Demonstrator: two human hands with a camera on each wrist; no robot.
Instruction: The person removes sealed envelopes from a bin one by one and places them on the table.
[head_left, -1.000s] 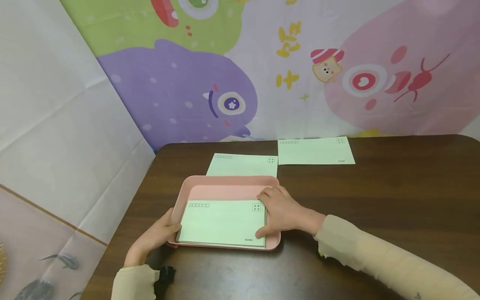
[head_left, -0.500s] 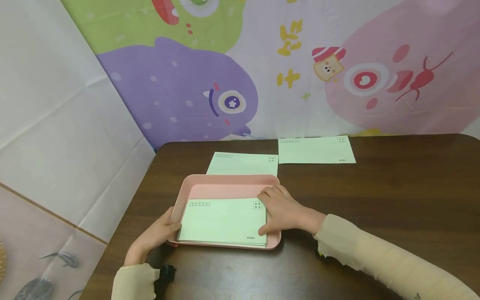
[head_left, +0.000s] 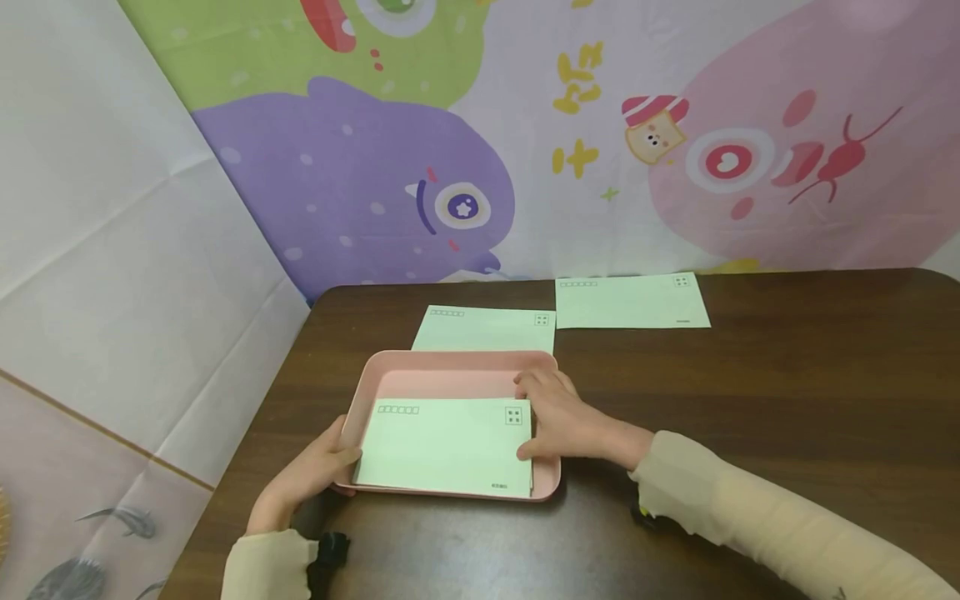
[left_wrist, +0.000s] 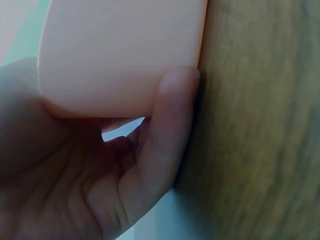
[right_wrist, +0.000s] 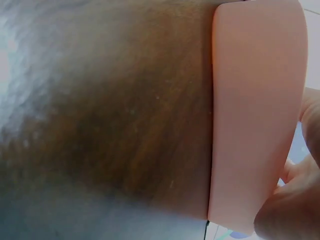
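Observation:
A stack of pale green envelopes (head_left: 450, 446) lies in the front part of a pink tray (head_left: 438, 360). My left hand (head_left: 311, 467) grips the tray's left side, its thumb over the rim. In the left wrist view, a bent finger (left_wrist: 172, 110) presses the outer wall (left_wrist: 120, 55). Reaching over the right rim, my right hand (head_left: 566, 417) has its thumb on the stack's right edge and its fingers bent at the upper right corner. The right wrist view shows mostly the tray's outer wall (right_wrist: 260, 100), with part of the hand (right_wrist: 295, 200) beyond it.
Behind the tray, one envelope (head_left: 487, 329) lies partly hidden by the rim. Another envelope (head_left: 630, 302) lies to its right, at the back edge of the dark wooden table (head_left: 787, 358). A cartoon-printed cloth (head_left: 577, 225) hangs behind the table.
My right thumb has moved up along the envelopes' right edge. The stack's edges have shifted slightly, the top envelope's lower right corner now sitting a little lower. My left hand and the tray stay put.

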